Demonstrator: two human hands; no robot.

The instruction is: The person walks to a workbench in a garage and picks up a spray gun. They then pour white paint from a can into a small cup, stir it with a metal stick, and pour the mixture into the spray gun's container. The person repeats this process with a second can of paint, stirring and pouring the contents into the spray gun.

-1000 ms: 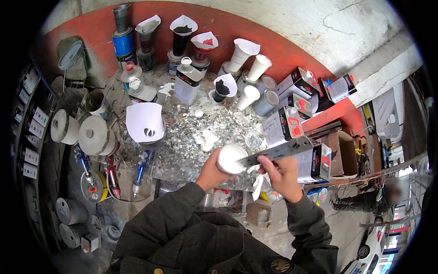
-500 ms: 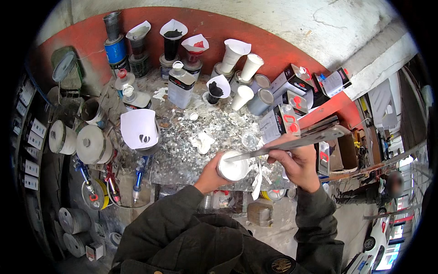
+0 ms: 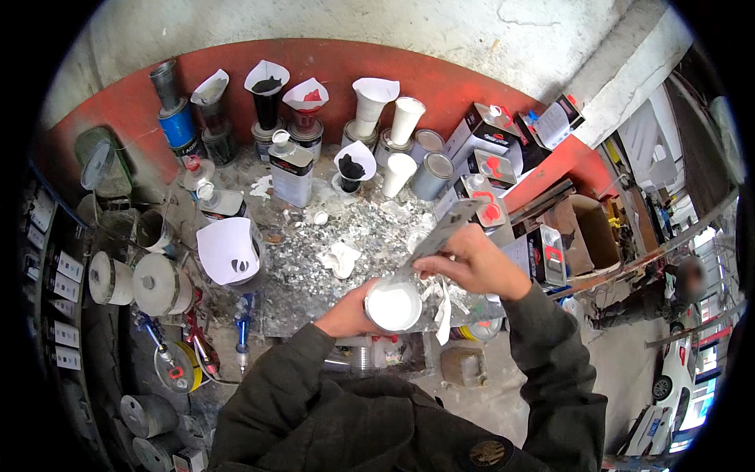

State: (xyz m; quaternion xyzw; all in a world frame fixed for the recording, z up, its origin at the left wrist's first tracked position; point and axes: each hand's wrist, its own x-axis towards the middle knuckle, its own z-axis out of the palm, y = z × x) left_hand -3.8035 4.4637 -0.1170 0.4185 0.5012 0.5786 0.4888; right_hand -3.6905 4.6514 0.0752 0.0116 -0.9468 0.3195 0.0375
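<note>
My left hand (image 3: 347,313) is wrapped round a cup of white paint (image 3: 395,307) near the front edge of the speckled worktop (image 3: 303,303). Between the fingers of my right hand (image 3: 481,263) is a flat grey mixing stick (image 3: 447,226) with small holes along its upper part. It slants down to the far rim of the cup, and its lower end looks coated in white. Whether the tip dips into the paint I cannot tell. A crumpled white tissue (image 3: 341,259) lies just beyond the cup, and a white strip (image 3: 443,313) hangs over the edge beside it.
Along the red wall band stand paint cans (image 3: 432,175) and cups with paper strainers (image 3: 373,98). Metal solvent cans (image 3: 290,175) stand mid-table and at right. Spray guns (image 3: 243,330) hang at the left front edge. A cardboard box (image 3: 591,236) sits at right; a person (image 3: 676,291) is farther off.
My right hand has moved left and nearer the cup, and the mixing stick now stands steeper, its lower end shifted to the cup's far rim. The whole view has shifted slightly.
</note>
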